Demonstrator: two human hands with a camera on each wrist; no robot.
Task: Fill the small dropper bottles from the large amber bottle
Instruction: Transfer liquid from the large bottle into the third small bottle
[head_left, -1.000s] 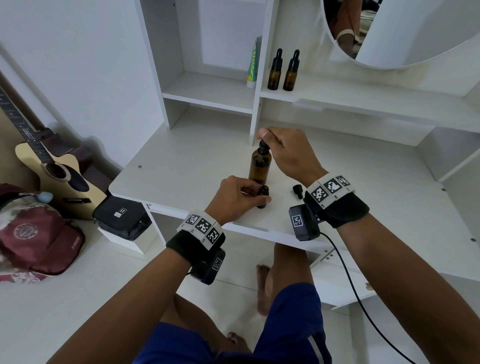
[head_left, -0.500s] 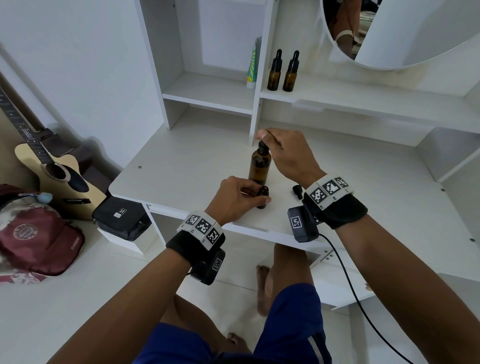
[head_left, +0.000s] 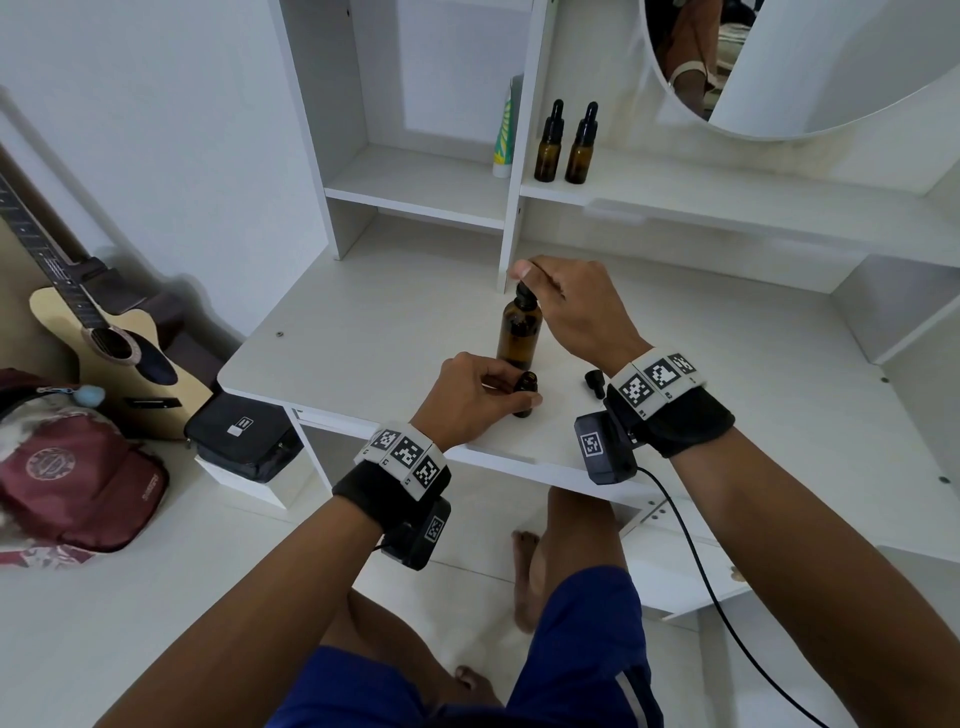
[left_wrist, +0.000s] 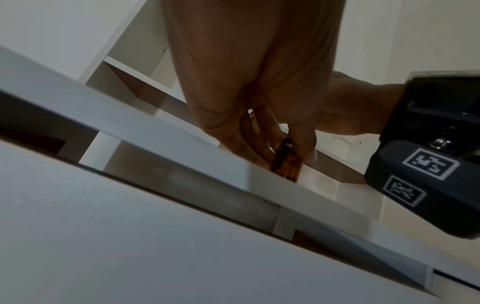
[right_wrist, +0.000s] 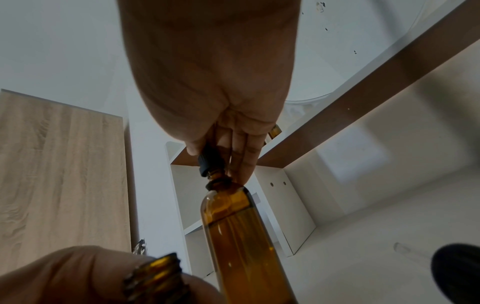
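On the white bench (head_left: 363, 322), near its front edge, stands the large amber bottle (head_left: 519, 335), upright and about two-thirds full of liquid as the right wrist view shows. The right hand (head_left: 571, 306) reaches over it from behind, thumb and fingers pinched on the black dropper cap (head_left: 524, 296) at its neck; in the right wrist view the cap sits slightly off the threads, so it looks loose or lifting, though I cannot tell whether it is fully free. Just in front of the large bottle, touching or nearly so, is a small dropper bottle (head_left: 524, 392) with its neck open, upright on the bench. The left hand (head_left: 475, 397) has its fingers curled round this small bottle, steadying it. To the right of the large bottle, near the right wrist, lies a small black cap (head_left: 595, 382), apart from both bottles.

Judging by this, the step in hand is drawing liquid from the large bottle with its dropper. The next move would call for lifting the dropper straight up clear of the neck, carrying it the short way forward over the small open bottle, and squeezing without knocking either bottle.

Above and behind the large bottle, two more small capped bottles (head_left: 563, 143) stand side by side on a shelf (head_left: 727, 202), beside a green-and-white tube (head_left: 503, 140). Far left of the large bottle, down on the floor, are a guitar (head_left: 104, 343), a black pouch (head_left: 241, 436) and a red bag (head_left: 78, 478).
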